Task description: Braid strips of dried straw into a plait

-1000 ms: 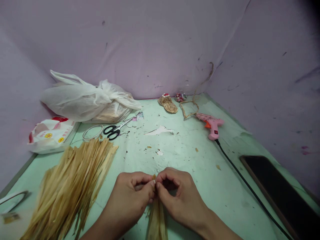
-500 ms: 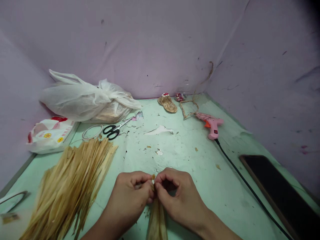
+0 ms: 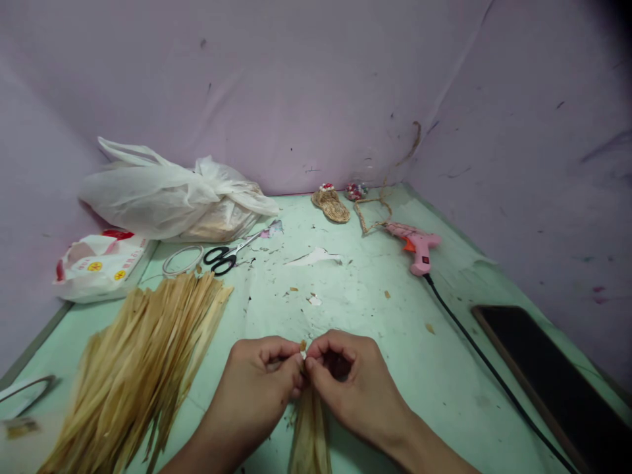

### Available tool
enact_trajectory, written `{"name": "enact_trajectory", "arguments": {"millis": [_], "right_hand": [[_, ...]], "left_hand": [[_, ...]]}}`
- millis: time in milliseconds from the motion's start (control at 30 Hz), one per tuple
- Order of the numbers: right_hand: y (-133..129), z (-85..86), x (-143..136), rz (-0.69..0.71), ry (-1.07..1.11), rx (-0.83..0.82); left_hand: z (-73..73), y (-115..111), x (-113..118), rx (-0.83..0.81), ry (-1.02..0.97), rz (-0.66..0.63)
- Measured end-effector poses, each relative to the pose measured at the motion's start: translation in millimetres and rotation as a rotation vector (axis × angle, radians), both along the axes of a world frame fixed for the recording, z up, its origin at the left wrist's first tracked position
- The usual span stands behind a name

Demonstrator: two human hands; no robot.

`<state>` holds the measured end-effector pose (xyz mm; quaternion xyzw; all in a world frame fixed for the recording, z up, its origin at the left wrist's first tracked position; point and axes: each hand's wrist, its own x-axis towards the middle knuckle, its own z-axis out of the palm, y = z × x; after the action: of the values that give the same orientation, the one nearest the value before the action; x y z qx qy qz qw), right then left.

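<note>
- Together at the near edge of a green-covered table [image 3: 266, 309], a person's bare hands meet over a dried, straw-colored strip [image 3: 311, 438].
- The left hand [image 3: 254, 385] is nearly closed, thumb and forefinger pinching the strip's upper end beside a small white piece [image 3: 303, 355].
- The right hand [image 3: 363, 388] is loosely curled, thumb and forefinger drawn together at the same spot; its exact hold is hidden.
- Gripped at the top, the strip hangs or lies below the fingers toward the viewer, apparently steadied by both hands.
- To the left, a pile of similar strips [image 3: 143, 355] lies fanned near black-handled scissors [image 3: 222, 261].
- To the right are a pink glue gun [image 3: 419, 245] and a dark phone [image 3: 548, 375].
</note>
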<state>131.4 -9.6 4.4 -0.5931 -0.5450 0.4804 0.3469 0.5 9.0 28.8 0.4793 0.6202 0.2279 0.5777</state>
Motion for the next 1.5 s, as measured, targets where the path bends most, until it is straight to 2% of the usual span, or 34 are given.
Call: {"name": "enact_trajectory", "arguments": {"millis": [133, 400, 733, 1000, 1233, 1500], "right_hand": [[0.4, -0.3, 0.3, -0.010, 0.003, -0.036], [2.1, 3.5, -1.9, -0.005, 0.024, -0.095], [1.6, 4.3, -3.5, -0.012, -0.003, -0.076], [1.7, 4.3, -1.1, -0.021, 0.081, -0.084], [2.1, 4.0, -3.7, -0.056, 0.070, -0.157], [2.7, 2.8, -5.8, -0.091, 0.093, -0.171]], "left_hand": [[-2.4, -0.6, -0.9, 0.007, 0.013, -0.039], [1.9, -0.8, -3.4, 0.060, 0.050, -0.163], [4.3, -0.8, 0.0, 0.037, 0.032, -0.098], [6.1, 1.8, 0.1, 0.009, 0.011, -0.023], [-1.6, -4.0, -0.5, 0.108, 0.083, -0.049], [2.1, -5.0, 0.5, 0.085, 0.066, -0.052]]}}
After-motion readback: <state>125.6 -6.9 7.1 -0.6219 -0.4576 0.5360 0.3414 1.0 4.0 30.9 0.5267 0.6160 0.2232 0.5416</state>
